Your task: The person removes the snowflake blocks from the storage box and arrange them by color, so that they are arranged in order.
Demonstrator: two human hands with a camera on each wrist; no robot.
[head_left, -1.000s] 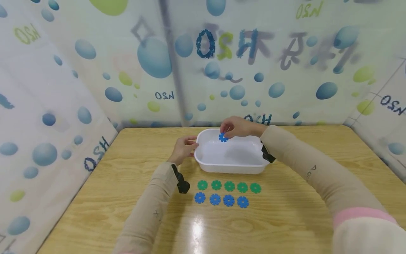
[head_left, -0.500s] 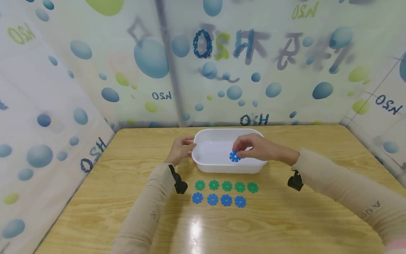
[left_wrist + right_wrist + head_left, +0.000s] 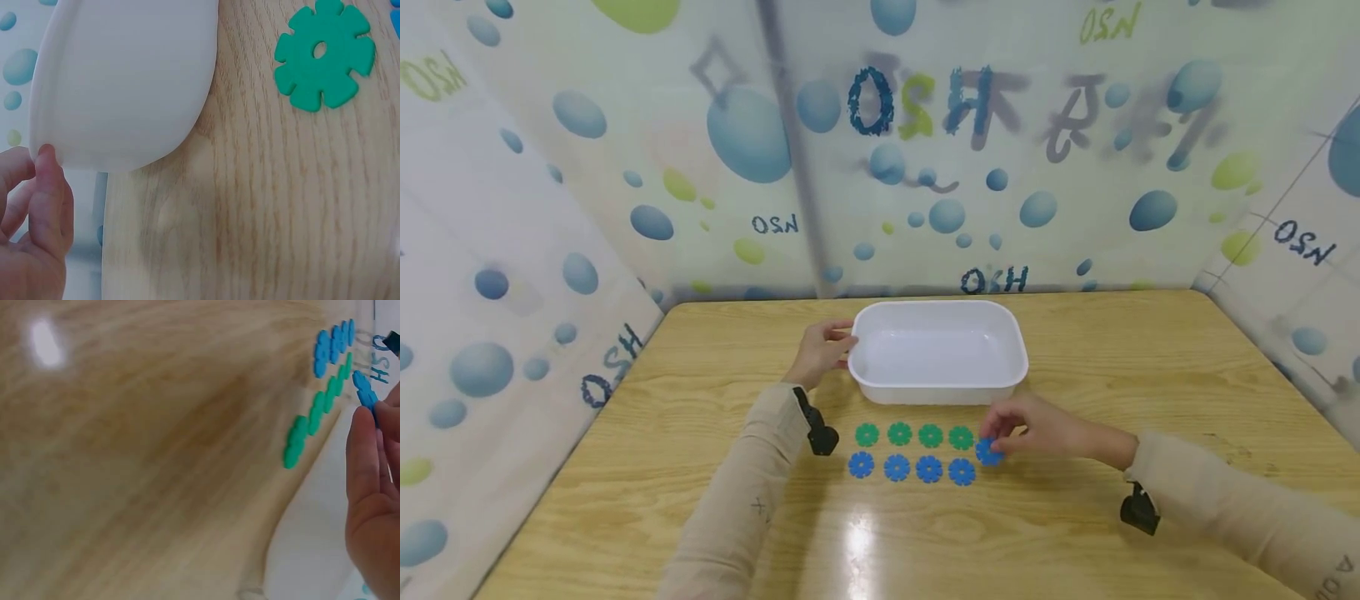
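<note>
My left hand holds the left end of a white plastic tub, thumb at its rim and fingers behind it, as the left wrist view also shows. My right hand pinches a blue snowflake disc, a flat round piece with notched edges, between thumb and fingers. That disc hangs over the right end of two rows on the table. The far row has several green snowflake discs, and the near one several blue snowflake discs. In the head view the hand hides the right end of the green row.
The wooden table reaches back to a curtain printed with bubbles, which also stands at both sides. The tub lies just beyond the green row. A black wrist camera sits below the left hand.
My right hand has come from above the tub towards me and to the right, carrying the blue snowflake disc down to the rows' right end. The left hand stays at the tub.
</note>
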